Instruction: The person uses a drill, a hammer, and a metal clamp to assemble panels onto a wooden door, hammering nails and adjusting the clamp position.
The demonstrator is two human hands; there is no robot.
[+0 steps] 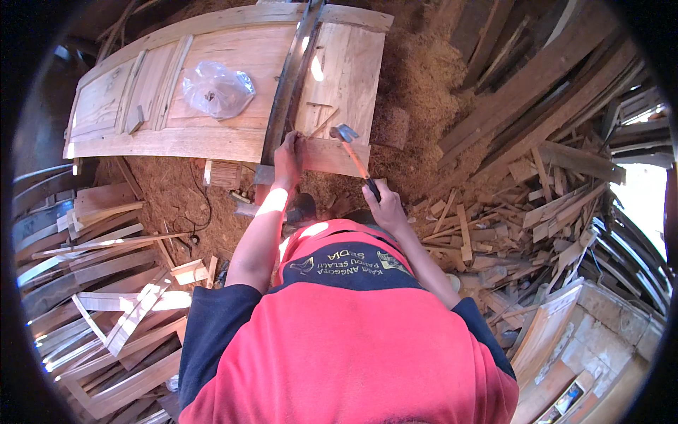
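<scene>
Two bare hands here, apart, just beyond a red shirt (353, 346) at lower centre, its dark band (346, 267) bearing upside-down yellow lettering and emblems. The right hand (386, 205), right of centre, is wrapped round the black grip of a claw hammer (357, 161), low on the handle, presumably leaving the head free. And the left hand (288, 162) is at the near edge of a panelled wooden door (258, 56), across upper left to top centre; whether the fingers pinch something small, I can't tell. Beside them a steel bar (291, 78) crosses the door, likely a clamp squeezing boards together. Farther up, a clear plastic bag (219, 90) sits on the door, probably for easy reach; no label readable.
</scene>
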